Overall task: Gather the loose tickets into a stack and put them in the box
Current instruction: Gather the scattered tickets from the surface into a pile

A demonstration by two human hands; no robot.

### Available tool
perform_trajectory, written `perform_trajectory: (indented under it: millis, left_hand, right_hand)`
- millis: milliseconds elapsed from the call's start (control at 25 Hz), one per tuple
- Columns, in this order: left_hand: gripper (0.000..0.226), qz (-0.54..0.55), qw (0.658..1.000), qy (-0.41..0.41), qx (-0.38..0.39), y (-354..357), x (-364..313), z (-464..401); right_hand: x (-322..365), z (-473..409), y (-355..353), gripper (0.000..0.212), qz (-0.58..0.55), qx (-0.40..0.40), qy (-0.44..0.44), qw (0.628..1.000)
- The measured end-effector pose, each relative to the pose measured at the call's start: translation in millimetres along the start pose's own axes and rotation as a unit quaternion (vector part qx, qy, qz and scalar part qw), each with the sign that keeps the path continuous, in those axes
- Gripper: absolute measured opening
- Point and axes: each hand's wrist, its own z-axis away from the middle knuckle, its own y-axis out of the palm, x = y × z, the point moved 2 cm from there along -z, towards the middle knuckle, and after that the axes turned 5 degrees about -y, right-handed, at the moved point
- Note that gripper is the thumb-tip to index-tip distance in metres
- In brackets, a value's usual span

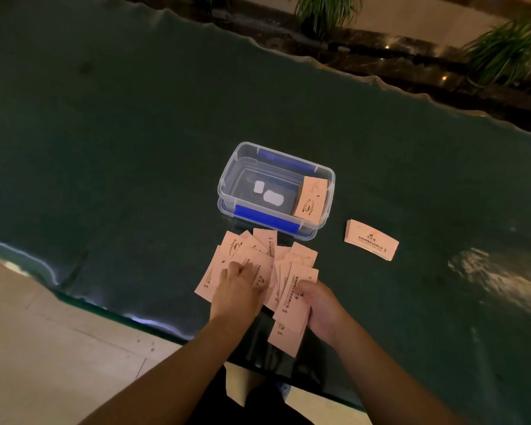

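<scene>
Several pink loose tickets (pixel 252 253) lie fanned on the dark green table (pixel 135 148) just in front of a clear plastic box (pixel 227 179) with blue clips. My left hand (pixel 239 289) presses flat on the left part of the pile, fingers spread. My right hand (pixel 319 308) grips a bunch of tickets (pixel 292 311) that sticks out toward me. Inside the box, a small ticket stack (pixel 310 197) leans against the right wall. A second neat ticket stack (pixel 371 239) rests on the table to the right of the box.
The table's wavy glass near edge (pixel 154 320) runs just under my wrists, with pale floor tiles (pixel 43 348) beyond it on the left. Potted plants (pixel 503 50) and a dark ledge stand behind the far edge. Two white labels (pixel 269 193) mark the box bottom.
</scene>
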Motion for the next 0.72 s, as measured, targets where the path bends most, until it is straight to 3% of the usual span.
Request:
perform_trajectory:
  millis: [80, 200, 360, 440, 560, 640, 720]
  left_hand:
    - [0.03, 0.058, 0.997, 0.027, 0.036, 7.0, -7.1, 5.6]
    - [0.03, 0.13, 0.99, 0.016, 0.05, 10.7, -12.4, 8.2]
    - [0.018, 0.181, 0.976, 0.06, 0.109, 13.0, -17.2, 11.5]
    - [0.025, 0.164, 0.984, 0.044, 0.048, 6.7, -12.1, 12.8]
    - [0.057, 0.085, 0.993, -0.048, -0.066, -9.5, 9.4, 7.3]
    - [0.061, 0.072, 0.993, -0.083, -0.047, -15.7, 21.9, 0.7]
    - [0.049, 0.089, 0.993, -0.071, -0.01, -13.8, 21.9, -2.1]
  right_hand:
    - [-3.6, 2.3, -2.2, 0.043, 0.002, 0.0, -0.008, 1.0]
    - [-2.0, 3.8, -6.0, 0.047, 0.027, -0.01, -0.024, 0.999]
    - [-0.4, 6.7, -5.1, 0.05, 0.093, -0.038, -0.051, 0.994]
    - [0.8, 8.5, -3.2, 0.05, 0.117, -0.045, -0.049, 0.991]
    - [2.7, 9.4, -6.6, 0.045, 0.079, -0.044, -0.025, 0.996]
    - [3.2, 11.3, -6.7, 0.044, 0.04, -0.021, -0.006, 0.999]
    - [3.3, 14.2, -1.6, 0.044, 0.018, 0.006, 0.003, 1.0]
